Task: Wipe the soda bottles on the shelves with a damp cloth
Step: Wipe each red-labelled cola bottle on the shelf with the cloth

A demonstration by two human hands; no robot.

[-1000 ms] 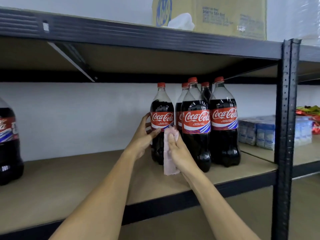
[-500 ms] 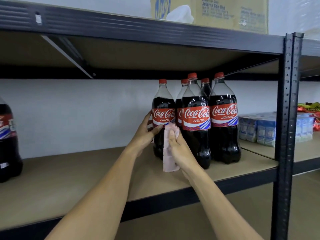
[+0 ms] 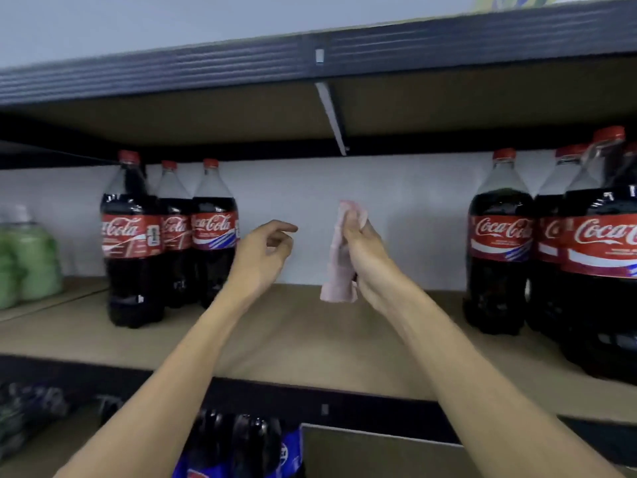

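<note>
Head view, my single feed, blurred towards the edges.

1. Left hand point(image 3: 262, 257): raised above the shelf board point(image 3: 310, 343), fingers loosely curled with the forefinger out, holding nothing. It is just right of the left bottle cluster and I cannot tell whether it touches the nearest one.
2. Right hand point(image 3: 365, 260): raised beside the left hand, the two apart. Its fingers are curled round the cloth.
3. Cloth point(image 3: 339, 267): pale pink and bunched. The top pokes above the fingers and the tail hangs free of the board.
4. Left bottle cluster point(image 3: 172, 236): three upright cola bottles with red caps and red labels, close together on the board against the white back wall.
5. Right bottle cluster point(image 3: 499, 246): several upright bottles of the same kind on the same board, well apart from both hands and partly cut off by the frame edge.
6. Green bottles point(image 3: 31, 263): far left, on the neighbouring board.
7. Upper shelf point(image 3: 206, 70): a dark metal rail with a diagonal brace point(image 3: 332, 115) under it.
8. Lower level: dark bottles with blue labels point(image 3: 241, 443), with a cardboard box point(image 3: 379, 453) just beside them.
</note>
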